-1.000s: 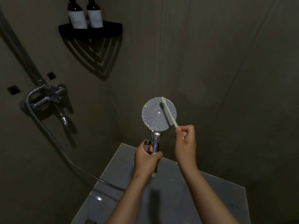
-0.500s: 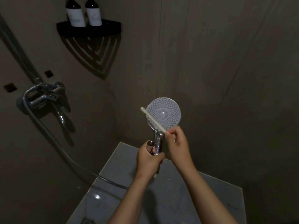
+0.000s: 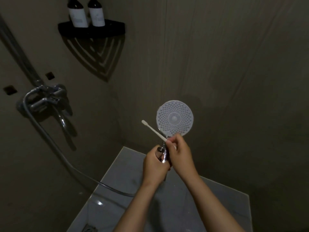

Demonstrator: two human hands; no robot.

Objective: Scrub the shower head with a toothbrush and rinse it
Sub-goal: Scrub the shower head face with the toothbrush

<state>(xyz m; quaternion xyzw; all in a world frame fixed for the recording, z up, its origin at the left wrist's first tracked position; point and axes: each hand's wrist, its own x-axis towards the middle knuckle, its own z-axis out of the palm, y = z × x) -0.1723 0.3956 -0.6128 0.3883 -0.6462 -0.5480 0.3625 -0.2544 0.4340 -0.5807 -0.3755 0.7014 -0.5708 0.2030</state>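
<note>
With the left hand (image 3: 154, 162) gripping the shower head (image 3: 174, 118) by its handle and the right hand (image 3: 179, 152) pinching the toothbrush (image 3: 154, 130), whose bristles are pointing left of the head, the next stroke is risking missing the face.

You have a single view, from the camera on your head, looking forward and down into a shower corner. It sits close: your forearms enter from the bottom edge, and your left hand (image 3: 156, 162) and right hand (image 3: 181, 152) meet near centre frame. The wide lens bends the walls; the corner shelf (image 3: 91, 29) sits upper left.
</note>
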